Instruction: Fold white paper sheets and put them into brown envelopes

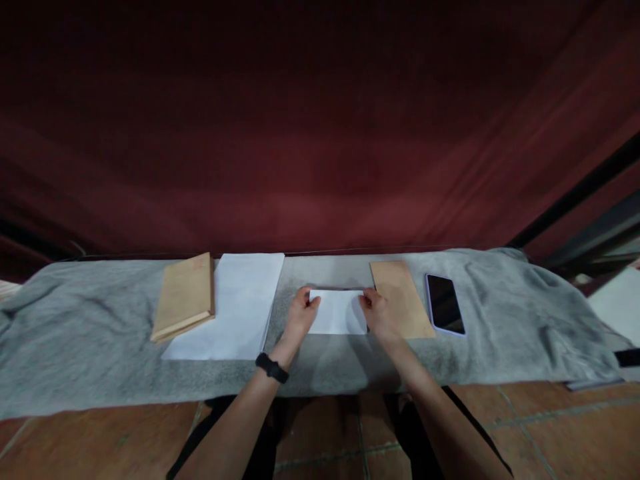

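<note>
A small white rectangle of paper [338, 313], which looks folded, lies between my hands on the grey cloth. My left hand [302, 312] pinches its upper left corner between thumb and fingers. At the opposite upper corner, my right hand [376, 311] grips the same paper. Beside my right hand is a flat brown envelope [404, 300], partly covered by that hand. Left of my left hand lies a stack of larger white paper sheets [245, 307].
A pile of brown envelopes [185, 293] overlaps the white sheets on the left. To the right rests a phone [445, 304] in a light purple case. Grey cloth [100, 333] covers the long bench, with a dark red surface [320, 167] behind it and tiled floor [90, 440] in front.
</note>
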A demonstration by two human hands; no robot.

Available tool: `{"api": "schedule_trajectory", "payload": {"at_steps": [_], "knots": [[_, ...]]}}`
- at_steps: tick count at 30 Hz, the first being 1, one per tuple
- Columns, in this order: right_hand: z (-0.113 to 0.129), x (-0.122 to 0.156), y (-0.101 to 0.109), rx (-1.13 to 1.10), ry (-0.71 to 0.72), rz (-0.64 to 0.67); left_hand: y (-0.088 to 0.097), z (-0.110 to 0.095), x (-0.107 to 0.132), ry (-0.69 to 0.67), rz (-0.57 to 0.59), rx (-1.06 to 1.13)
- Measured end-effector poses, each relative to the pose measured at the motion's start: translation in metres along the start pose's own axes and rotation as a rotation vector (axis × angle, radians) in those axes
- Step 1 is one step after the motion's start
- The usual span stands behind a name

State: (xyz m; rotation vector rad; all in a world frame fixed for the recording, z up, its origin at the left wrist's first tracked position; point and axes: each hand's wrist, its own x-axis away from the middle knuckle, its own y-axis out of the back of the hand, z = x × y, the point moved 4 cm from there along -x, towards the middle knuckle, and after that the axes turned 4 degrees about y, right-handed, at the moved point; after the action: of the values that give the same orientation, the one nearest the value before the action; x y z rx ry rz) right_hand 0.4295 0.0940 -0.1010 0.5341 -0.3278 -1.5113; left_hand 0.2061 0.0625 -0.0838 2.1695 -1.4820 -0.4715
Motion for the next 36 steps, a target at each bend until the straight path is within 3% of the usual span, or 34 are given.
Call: {"api": "schedule_trajectory", "payload": {"at_steps": [4, 8, 13, 18, 21, 23, 27, 36], "knots": [[0.01, 0.007, -0.003, 0.496, 0.063, 0.089, -0.001, -0.004, 0.006, 0.044, 0.01, -0.268], [0.021, 0.013, -0.006, 0.703, 0.105, 0.134, -0.002, -0.015, 0.019, 0.021, 0.002, -0.543], [0.035, 0.019, -0.006, 0.692, 0.207, 0.068, -0.001, -0.025, 0.031, -0.038, 0.023, -0.715], [0.039, 0.033, -0.029, 0.311, 0.366, 0.063, -0.009, -0.034, 0.04, -0.243, -0.058, -0.776], [0.035, 0.044, -0.044, 0.275, 0.434, 0.085, -0.026, -0.033, 0.047, -0.462, 0.044, -0.68], [0.032, 0.051, -0.048, 0.344, 0.462, 0.089, -0.036, -0.028, 0.052, -0.538, 0.13, -0.649], [0.028, 0.059, -0.047, 0.529, 0.488, 0.092, -0.04, -0.017, 0.055, -0.528, 0.163, -0.71], [0.019, 0.066, -0.041, 0.757, 0.494, 0.037, -0.031, -0.002, 0.059, -0.445, 0.087, -0.809]]}}
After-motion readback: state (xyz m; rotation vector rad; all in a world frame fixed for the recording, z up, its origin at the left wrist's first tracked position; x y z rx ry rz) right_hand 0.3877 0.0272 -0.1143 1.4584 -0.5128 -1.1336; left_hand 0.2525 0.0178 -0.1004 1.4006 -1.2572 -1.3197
